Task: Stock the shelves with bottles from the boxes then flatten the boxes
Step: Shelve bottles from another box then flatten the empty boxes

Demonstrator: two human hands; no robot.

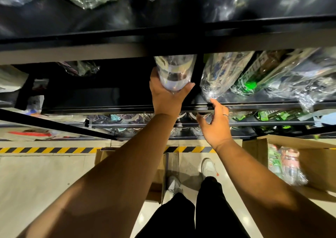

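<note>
My left hand grips the base of a clear plastic bottle and holds it over the middle black shelf. To its right, my right hand has its fingers spread, and the index fingertip touches the plastic wrap of a wrapped bottle lying on the same shelf. More wrapped bottles, one green, lie further right. An open cardboard box with wrapped bottles inside stands on the floor at the right. Another cardboard box sits under my left forearm.
Upper shelves carry wrapped bottles at the top. A lower shelf holds several bottles. A yellow and black striped line runs across the tiled floor. My feet stand between the boxes.
</note>
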